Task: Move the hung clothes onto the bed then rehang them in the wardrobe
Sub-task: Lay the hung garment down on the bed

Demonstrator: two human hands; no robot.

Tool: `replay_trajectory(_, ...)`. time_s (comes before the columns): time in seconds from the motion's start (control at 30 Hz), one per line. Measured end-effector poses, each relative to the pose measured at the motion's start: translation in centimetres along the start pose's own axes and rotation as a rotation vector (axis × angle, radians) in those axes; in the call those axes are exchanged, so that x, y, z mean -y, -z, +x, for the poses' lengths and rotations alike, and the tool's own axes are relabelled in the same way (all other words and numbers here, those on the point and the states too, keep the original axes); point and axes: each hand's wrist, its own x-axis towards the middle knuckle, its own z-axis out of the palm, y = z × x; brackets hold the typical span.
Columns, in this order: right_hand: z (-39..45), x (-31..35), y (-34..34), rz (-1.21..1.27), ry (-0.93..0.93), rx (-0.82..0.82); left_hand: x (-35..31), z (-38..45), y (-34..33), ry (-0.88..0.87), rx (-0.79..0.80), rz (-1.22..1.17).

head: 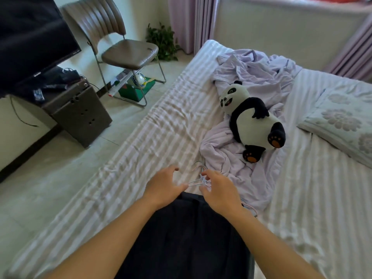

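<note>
A dark garment lies flat on the striped bed, right under my forearms. At its top edge sits a bunch of thin pale wire hangers, hooks pointing away from me. My left hand hovers just left of the hangers, fingers spread and loosely curved, holding nothing. My right hand is over the hangers' right side. Its fingertips and thumb bracket the hanger necks without closing on them. A second pale hanger end peeks out beside my right wrist.
Crumpled lilac fabric and a panda plush lie on the bed beyond my hands, and a flowered pillow to the right. On the floor at left stand a brown chair, a dark cabinet and a TV.
</note>
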Motion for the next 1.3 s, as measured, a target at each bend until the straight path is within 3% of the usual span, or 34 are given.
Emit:
replay_trajectory(0.2,-5.9,7.7,4.3,-0.049,0.103,0.101,-0.1,-8.7,6.8,-0.044,-0.02,0.073)
replay_trajectory(0.4,-14.2,16.0,9.0,-0.096,0.23,0.028,1.6,-19.7,12.7,-0.05,-0.004,0.223)
replay_trajectory(0.83,-33.9,33.0,13.7,-0.124,0.452,0.017,4.5,-46.7,24.2,-0.026,-0.226,0.281)
replay_trajectory(1.3,-45.1,43.5,18.2,-0.251,0.873,0.11,2.5,-66.5,28.4,0.225,-0.568,0.227)
